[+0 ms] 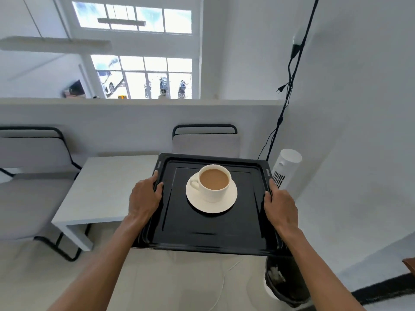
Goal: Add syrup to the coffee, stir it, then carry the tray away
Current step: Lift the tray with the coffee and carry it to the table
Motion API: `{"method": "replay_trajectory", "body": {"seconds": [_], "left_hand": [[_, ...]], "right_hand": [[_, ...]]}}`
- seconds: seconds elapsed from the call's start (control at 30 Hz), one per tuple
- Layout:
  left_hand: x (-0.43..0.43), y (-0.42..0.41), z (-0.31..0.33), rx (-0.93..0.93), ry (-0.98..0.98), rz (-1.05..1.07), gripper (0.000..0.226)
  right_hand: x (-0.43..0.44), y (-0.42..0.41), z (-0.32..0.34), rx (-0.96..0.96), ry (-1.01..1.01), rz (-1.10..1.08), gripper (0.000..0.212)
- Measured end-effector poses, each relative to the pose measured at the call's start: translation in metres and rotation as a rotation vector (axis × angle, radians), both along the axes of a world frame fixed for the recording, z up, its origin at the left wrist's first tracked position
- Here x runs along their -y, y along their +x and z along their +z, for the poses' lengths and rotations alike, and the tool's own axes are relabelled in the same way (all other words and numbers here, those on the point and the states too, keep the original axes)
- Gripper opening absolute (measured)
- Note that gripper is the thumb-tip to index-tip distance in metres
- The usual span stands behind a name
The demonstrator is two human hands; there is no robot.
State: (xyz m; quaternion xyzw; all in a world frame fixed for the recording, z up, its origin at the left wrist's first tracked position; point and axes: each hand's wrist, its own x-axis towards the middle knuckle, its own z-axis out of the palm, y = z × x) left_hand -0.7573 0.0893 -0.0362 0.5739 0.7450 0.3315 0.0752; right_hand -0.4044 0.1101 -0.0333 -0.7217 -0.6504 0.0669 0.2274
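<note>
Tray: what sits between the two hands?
Head view: between the left hand and right hand, on the black tray, stands the coffee cup on its saucer; nothing else there.

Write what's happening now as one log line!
phase: carrying | left hand, right hand: gripping black metal tray | white cup of milky coffee: upright on white saucer

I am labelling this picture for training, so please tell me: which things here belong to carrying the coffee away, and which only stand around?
Belong to the job:
- black tray, gripped at its sides by the left hand and right hand
- cup of milky coffee on its white saucer

Only standing around:
- white table
- grey chairs
- white tower fan
- dark bin
</note>
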Motion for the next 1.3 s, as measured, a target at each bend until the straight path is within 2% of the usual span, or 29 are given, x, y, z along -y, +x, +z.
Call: {"method": "replay_trajectory", "body": {"seconds": [0.47,0.97,1.3], "left_hand": [[-0.031,-0.163,-0.029,0.022,-0.04,0.235,0.049],[-0.095,-0.318,-0.043,0.041,-0.054,0.37,0.043],[-0.15,-0.421,-0.067,0.062,-0.033,0.377,0.041]], "right_hand": [[-0.107,-0.173,-0.029,-0.045,0.027,0.248,0.049],[-0.212,-0.343,-0.053,-0.075,-0.012,0.325,0.048],[-0.266,-0.448,-0.066,-0.08,-0.061,0.321,0.048]]}}
